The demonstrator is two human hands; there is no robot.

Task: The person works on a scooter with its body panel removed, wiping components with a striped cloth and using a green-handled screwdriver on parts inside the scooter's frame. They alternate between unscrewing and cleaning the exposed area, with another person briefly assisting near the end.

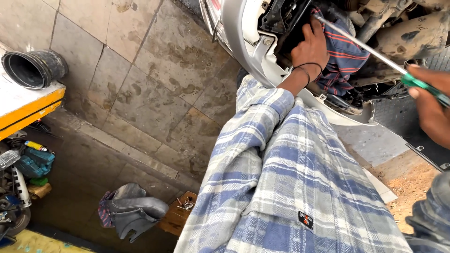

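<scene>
Left hand: left hand (311, 47) presses a striped cloth (344, 58) into the dark cavity behind the silver body panel (243, 42), fingers curled on it.
Right hand: right hand (429, 100) grips the green-handled screwdriver (375, 51).
Shaft: slants up over the cloth, tip at the cavity's edge.
Room: tight between panel rim and muddy frame (408, 33).

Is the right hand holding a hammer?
No, the right hand holds a screwdriver with a green handle and a long metal shaft that points toward the left hand.
</scene>
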